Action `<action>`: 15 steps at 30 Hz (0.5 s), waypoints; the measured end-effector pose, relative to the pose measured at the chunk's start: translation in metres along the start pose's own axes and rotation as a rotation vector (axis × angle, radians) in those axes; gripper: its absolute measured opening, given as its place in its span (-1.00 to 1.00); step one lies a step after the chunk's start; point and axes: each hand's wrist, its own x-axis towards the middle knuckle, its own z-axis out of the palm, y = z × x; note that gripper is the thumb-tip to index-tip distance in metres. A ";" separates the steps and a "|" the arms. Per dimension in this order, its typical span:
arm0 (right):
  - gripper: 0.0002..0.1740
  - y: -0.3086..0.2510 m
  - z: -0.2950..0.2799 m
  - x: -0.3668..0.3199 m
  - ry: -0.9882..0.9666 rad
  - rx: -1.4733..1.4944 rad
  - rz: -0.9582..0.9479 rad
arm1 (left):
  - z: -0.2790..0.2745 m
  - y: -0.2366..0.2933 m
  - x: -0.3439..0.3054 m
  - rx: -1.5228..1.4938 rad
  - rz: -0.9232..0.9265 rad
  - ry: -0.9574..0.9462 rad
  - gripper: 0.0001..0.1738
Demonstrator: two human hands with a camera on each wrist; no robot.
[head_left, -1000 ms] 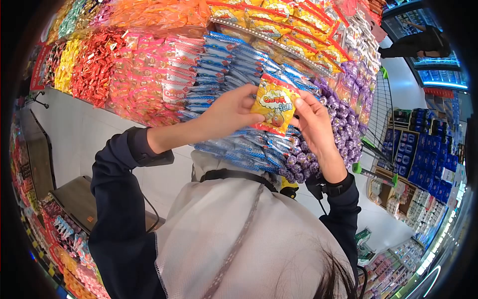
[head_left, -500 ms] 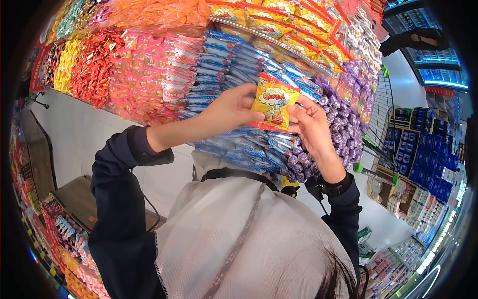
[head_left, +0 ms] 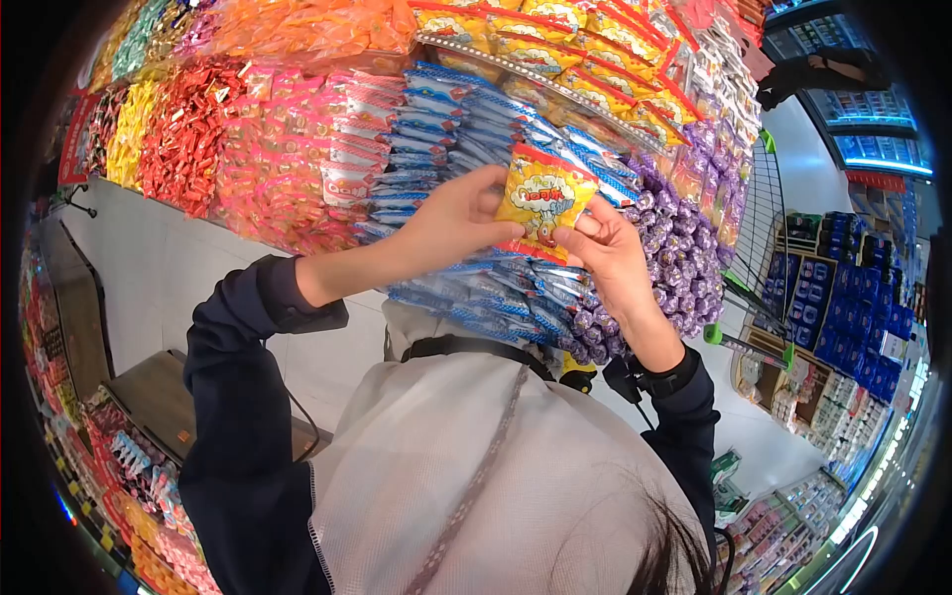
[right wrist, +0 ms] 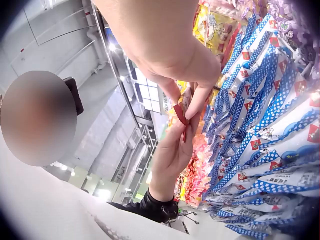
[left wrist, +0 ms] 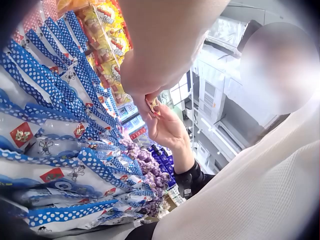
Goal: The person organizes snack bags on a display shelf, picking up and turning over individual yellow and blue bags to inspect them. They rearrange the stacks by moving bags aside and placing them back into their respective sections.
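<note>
Both hands hold up a small yellow snack packet [head_left: 545, 195] with red ends and a cartoon print, in front of the candy shelf. My left hand [head_left: 458, 215] pinches its left edge, thumb on the front. At the lower right corner, my right hand [head_left: 617, 266] grips the packet with its thumb on the front and its fingers behind. Seen from the right wrist, a red crimped end [right wrist: 180, 113] shows between the two hands. Behind and below the packet lie rows of blue-and-white dotted bags [head_left: 496, 297].
Purple-wrapped candies [head_left: 684, 248] are heaped to the right, and pink bags [head_left: 288, 169] fill the left. Yellow packets [head_left: 555, 45] like the held one stand on the upper shelf. A shopping cart [head_left: 754, 228] and another person [head_left: 828, 74] are at the right.
My right hand's thumb has slid down the packet's right edge to its lower corner. The packet has shifted slightly left and tilted a little; my left hand keeps its hold.
</note>
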 end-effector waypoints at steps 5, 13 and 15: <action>-0.51 0.001 0.006 -0.003 0.020 -0.010 -0.025 | 0.001 -0.002 -0.001 0.018 -0.022 -0.001 -0.50; -0.51 0.000 0.004 -0.003 0.013 0.039 0.014 | 0.000 -0.002 -0.001 0.013 -0.020 0.006 -0.48; -0.53 0.001 0.004 -0.002 0.011 0.034 0.004 | 0.000 -0.001 -0.001 0.016 -0.025 0.006 -0.48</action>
